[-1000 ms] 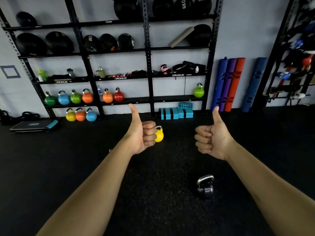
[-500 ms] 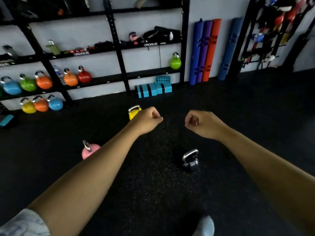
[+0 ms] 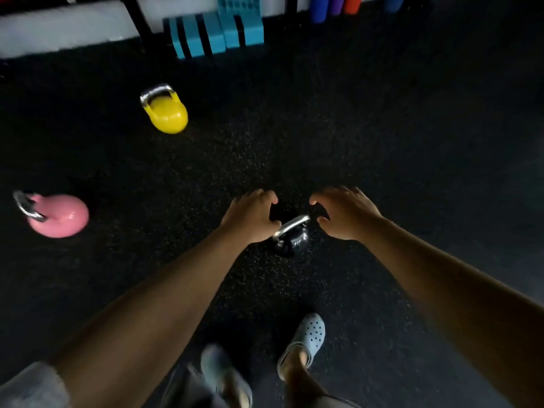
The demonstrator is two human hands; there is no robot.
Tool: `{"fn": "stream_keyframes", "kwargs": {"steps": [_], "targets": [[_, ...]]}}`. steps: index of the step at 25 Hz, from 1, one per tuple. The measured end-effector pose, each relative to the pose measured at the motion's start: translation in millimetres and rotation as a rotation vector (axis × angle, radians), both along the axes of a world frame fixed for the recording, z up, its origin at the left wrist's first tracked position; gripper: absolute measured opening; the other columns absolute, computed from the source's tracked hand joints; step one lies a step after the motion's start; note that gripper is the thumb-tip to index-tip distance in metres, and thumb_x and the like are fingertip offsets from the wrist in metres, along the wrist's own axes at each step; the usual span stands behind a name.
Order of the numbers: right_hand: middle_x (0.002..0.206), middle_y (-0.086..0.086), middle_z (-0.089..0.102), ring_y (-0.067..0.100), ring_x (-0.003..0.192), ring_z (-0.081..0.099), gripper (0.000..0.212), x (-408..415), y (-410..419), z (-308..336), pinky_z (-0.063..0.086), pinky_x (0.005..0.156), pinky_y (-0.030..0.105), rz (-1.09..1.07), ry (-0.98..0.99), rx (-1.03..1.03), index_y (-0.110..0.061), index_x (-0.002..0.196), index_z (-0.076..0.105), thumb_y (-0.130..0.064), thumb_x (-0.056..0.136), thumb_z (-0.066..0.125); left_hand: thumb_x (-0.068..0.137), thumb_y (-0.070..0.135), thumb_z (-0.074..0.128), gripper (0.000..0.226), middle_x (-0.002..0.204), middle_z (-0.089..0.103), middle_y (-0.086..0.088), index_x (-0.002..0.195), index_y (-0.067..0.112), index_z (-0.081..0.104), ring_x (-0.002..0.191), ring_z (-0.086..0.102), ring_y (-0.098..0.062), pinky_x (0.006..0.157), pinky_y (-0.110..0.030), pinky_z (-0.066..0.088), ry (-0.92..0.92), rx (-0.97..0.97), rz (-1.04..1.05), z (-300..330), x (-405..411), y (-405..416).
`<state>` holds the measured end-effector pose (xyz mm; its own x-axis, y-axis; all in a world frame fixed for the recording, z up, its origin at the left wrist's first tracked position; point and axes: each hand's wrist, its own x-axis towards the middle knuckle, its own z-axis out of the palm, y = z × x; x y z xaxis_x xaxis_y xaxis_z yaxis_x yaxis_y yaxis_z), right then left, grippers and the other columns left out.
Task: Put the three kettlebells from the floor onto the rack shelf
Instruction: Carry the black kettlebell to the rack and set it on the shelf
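Three kettlebells rest on the dark rubber floor. A small black kettlebell point(image 3: 291, 241) with a silver handle stands at centre, directly below my hands. My left hand point(image 3: 251, 217) hovers just left of its handle, fingers curled and apart, holding nothing. My right hand point(image 3: 343, 213) hovers just right of the handle, also spread and empty. A yellow kettlebell point(image 3: 167, 111) stands farther off to the left. A pink kettlebell point(image 3: 57, 214) lies tipped at the far left. Only the foot of the rack point(image 3: 135, 16) shows at the top edge; its shelves are out of view.
Blue foam blocks point(image 3: 216, 30) stand against the wall at the top, with blue, purple and red rollers point(image 3: 332, 4) to their right. My feet in light clogs point(image 3: 306, 340) stand just behind the black kettlebell.
The view has tilted down toward the floor. Both hands went from thumbs-up to fists, then dropped and spread on either side of the black kettlebell's handle.
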<state>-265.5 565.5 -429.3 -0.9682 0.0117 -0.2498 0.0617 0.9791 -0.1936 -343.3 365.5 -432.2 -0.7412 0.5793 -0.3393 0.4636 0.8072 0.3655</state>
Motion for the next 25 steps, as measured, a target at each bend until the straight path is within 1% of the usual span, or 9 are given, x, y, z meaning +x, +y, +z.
{"fn": "stream_keyframes", "kwargs": {"steps": [5, 10, 12, 14, 16, 18, 21, 23, 25], "targets": [[0.125, 0.001, 0.063, 0.024, 0.114, 0.057, 0.043, -44, 39, -173, 0.043, 0.096, 0.042, -0.020, -0.100, -0.014, -0.026, 0.125, 0.053, -0.026, 0.084, 0.064, 0.076, 0.046, 0.071, 0.063, 0.127, 0.054, -0.005, 0.129, 0.019, 0.048, 0.118, 0.052, -0.027, 0.098, -0.042, 0.041, -0.014, -0.108, 0.000, -177, -42, 44], [0.136, 0.008, 0.051, 0.031, 0.120, 0.050, 0.054, -83, 62, -339, 0.043, 0.097, 0.046, -0.056, -0.188, -0.006, -0.025, 0.133, 0.045, -0.024, 0.082, 0.064, 0.075, 0.045, 0.074, 0.073, 0.133, 0.051, -0.008, 0.134, 0.014, 0.043, 0.120, 0.050, -0.030, 0.095, -0.044, 0.044, -0.168, -0.157, 0.048, -341, -80, 69], [0.132, 0.008, 0.050, 0.033, 0.117, 0.050, 0.052, -97, 68, -384, 0.045, 0.093, 0.047, -0.042, -0.203, -0.021, -0.026, 0.131, 0.046, -0.028, 0.083, 0.066, 0.074, 0.045, 0.075, 0.065, 0.124, 0.058, -0.007, 0.126, 0.015, 0.050, 0.109, 0.057, -0.028, 0.088, -0.041, 0.048, -0.235, -0.122, 0.053, -389, -85, 74], [0.116, 0.006, 0.056, 0.029, 0.107, 0.053, 0.037, -109, 75, -413, 0.048, 0.083, 0.043, -0.029, -0.195, -0.065, -0.021, 0.114, 0.053, -0.029, 0.082, 0.069, 0.076, 0.045, 0.074, 0.046, 0.101, 0.064, -0.002, 0.110, 0.018, 0.059, 0.080, 0.061, -0.017, 0.065, -0.031, 0.048, -0.297, -0.068, 0.029, -422, -88, 82], [0.092, 0.000, 0.056, 0.023, 0.089, 0.057, 0.021, -124, 78, -434, 0.046, 0.069, 0.035, -0.031, -0.215, -0.176, -0.022, 0.088, 0.056, -0.020, 0.078, 0.074, 0.079, 0.043, 0.072, 0.037, 0.081, 0.058, 0.007, 0.105, 0.018, 0.062, 0.064, 0.052, -0.004, 0.051, -0.020, 0.037, -0.379, 0.011, 0.025, -445, -91, 87], [0.078, -0.004, 0.056, 0.016, 0.072, 0.058, 0.029, -134, 79, -440, 0.043, 0.061, 0.028, -0.038, -0.273, -0.242, -0.028, 0.074, 0.052, -0.012, 0.075, 0.076, 0.080, 0.041, 0.072, 0.038, 0.075, 0.051, 0.013, 0.108, 0.018, 0.062, 0.063, 0.051, -0.001, 0.050, -0.017, 0.036, -0.425, 0.064, 0.013, -453, -93, 88], [0.073, -0.001, 0.062, 0.006, 0.059, 0.054, 0.019, -133, 71, -433, 0.038, 0.052, 0.019, -0.091, -0.336, -0.312, -0.023, 0.080, 0.061, -0.010, 0.077, 0.075, 0.078, 0.031, 0.072, 0.029, 0.070, 0.057, 0.011, 0.101, 0.016, 0.065, 0.060, 0.059, -0.006, 0.049, -0.021, 0.044, -0.442, 0.048, -0.014, -437, -110, 83], [0.065, -0.008, 0.057, -0.001, 0.055, 0.050, 0.012, -135, 68, -416, 0.033, 0.047, 0.013, -0.146, -0.311, -0.360, -0.019, 0.086, 0.066, -0.015, 0.078, 0.074, 0.076, 0.028, 0.072, 0.011, 0.066, 0.062, 0.009, 0.082, 0.024, 0.064, 0.058, 0.062, -0.008, 0.048, -0.024, 0.046, -0.434, 0.022, -0.070, -418, -136, 83], [0.061, -0.014, 0.053, -0.004, 0.051, 0.051, 0.012, -147, 68, -389, 0.030, 0.040, 0.007, -0.180, -0.282, -0.405, -0.023, 0.086, 0.066, -0.021, 0.077, 0.073, 0.074, 0.028, 0.072, 0.023, 0.058, 0.059, 0.009, 0.062, 0.031, 0.052, 0.051, 0.058, -0.006, 0.045, -0.022, 0.039, -0.397, 0.015, -0.139, -389, -164, 85]]}}
